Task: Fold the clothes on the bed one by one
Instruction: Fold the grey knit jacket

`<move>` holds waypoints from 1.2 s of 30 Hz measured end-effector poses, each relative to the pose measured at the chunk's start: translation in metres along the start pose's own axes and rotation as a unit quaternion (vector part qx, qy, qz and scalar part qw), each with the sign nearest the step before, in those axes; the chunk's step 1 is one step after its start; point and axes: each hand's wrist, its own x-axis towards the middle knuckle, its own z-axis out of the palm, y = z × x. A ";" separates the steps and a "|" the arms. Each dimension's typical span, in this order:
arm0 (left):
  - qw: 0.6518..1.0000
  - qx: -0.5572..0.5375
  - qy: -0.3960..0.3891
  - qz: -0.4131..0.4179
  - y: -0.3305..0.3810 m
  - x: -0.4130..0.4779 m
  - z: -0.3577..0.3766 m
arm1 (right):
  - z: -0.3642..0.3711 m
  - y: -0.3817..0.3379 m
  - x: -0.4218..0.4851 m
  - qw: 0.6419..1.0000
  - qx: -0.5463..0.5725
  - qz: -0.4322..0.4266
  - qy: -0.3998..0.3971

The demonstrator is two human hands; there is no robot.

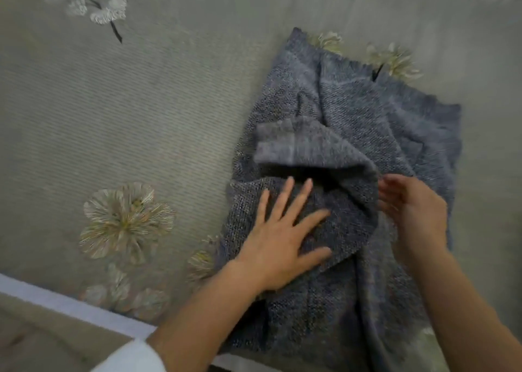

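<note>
Bed (141,117) w/ grey-green floral sheet; big flower print (125,219) near left. White sleeve (132,354) at the near edge. Left hand (279,247) lies flat on the blue-grey knit garment (353,112), fingers (285,193) straight, spread, pressing, gripping nothing. Garment sits right of centre on the bed, rumpled (one flap raised just beyond the left hand). Right hand (415,213) at the fold's right edge, fingers bent against the cloth; too blurred, can't tell if it grips.

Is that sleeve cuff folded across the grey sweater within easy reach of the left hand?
Probably yes. The left hand lies flat on the sweater just below the cuff, with only bare knit between them.
</note>
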 end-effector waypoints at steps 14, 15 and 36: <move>0.986 0.047 0.011 -0.162 -0.052 -0.049 0.036 | 0.074 -0.032 0.043 0.823 -0.448 -0.335 -0.099; 0.986 0.032 0.022 -0.164 -0.049 -0.047 0.033 | 0.071 -0.041 0.048 0.885 -0.355 -0.292 -0.068; 0.992 0.039 -0.021 -0.119 0.008 -0.012 0.035 | -0.049 -0.005 0.163 0.995 -0.060 -0.075 0.038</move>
